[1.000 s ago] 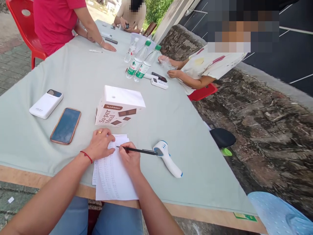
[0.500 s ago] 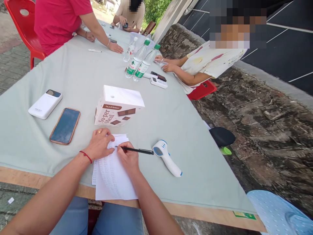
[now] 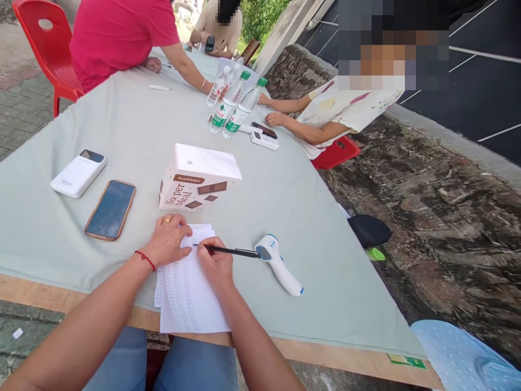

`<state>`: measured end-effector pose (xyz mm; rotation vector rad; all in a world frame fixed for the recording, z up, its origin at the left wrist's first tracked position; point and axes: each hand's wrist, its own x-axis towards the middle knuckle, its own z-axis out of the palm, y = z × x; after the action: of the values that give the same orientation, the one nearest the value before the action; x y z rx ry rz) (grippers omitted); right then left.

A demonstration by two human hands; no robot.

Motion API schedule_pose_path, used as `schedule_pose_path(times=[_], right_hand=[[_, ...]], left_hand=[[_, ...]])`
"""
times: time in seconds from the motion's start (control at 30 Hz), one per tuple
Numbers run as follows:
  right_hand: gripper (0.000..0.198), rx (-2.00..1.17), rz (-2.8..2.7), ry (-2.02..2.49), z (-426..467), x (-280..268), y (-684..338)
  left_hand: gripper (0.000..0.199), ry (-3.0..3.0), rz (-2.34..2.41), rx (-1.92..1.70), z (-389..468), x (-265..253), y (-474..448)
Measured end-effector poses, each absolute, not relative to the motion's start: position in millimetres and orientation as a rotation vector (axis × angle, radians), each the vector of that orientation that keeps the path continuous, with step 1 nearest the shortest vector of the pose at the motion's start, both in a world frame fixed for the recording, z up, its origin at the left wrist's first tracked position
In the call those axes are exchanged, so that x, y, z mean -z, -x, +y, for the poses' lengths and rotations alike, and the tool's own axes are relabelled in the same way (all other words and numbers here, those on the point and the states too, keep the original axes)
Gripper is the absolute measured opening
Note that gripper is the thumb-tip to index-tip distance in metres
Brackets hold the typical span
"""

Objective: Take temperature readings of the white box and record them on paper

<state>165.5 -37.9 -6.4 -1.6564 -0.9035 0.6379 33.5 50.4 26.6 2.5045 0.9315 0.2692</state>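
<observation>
My right hand (image 3: 217,263) grips a black pen (image 3: 236,251), its tip on the upper part of a sheet of paper (image 3: 199,304) covered in columns of handwriting. More paper lies under that sheet. My left hand (image 3: 171,239) rests on the paper's upper left with fingers spread, holding nothing. Just beyond the hands stands a white and brown "Super Meal" box (image 3: 199,179). A white and blue infrared thermometer (image 3: 279,266) lies to the right, near the pen's back end. Left of my left hand are a phone in a brown case (image 3: 110,209) and a white power bank (image 3: 78,174).
Green-capped water bottles (image 3: 232,106) stand beyond the box, beside another phone (image 3: 264,130) and a white device (image 3: 264,141). A person in a red shirt (image 3: 118,38) leans over the left side; one in a patterned shirt (image 3: 329,108) sits right. Another person (image 3: 220,27) is at the far end.
The person in red has leaned further across, an arm now reaching behind the bottles. The seated person's hands have shifted. My hands and the pen have barely moved.
</observation>
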Motion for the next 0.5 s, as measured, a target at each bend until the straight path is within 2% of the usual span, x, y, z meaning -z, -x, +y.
schedule_pose_path(times=[0.5], right_hand=[[0.009, -0.635, -0.869, 1.704, -39.8, 7.0, -165.5]], left_hand=[[0.029, -2.485, 0.924, -0.268, 49.7, -29.3, -33.5]])
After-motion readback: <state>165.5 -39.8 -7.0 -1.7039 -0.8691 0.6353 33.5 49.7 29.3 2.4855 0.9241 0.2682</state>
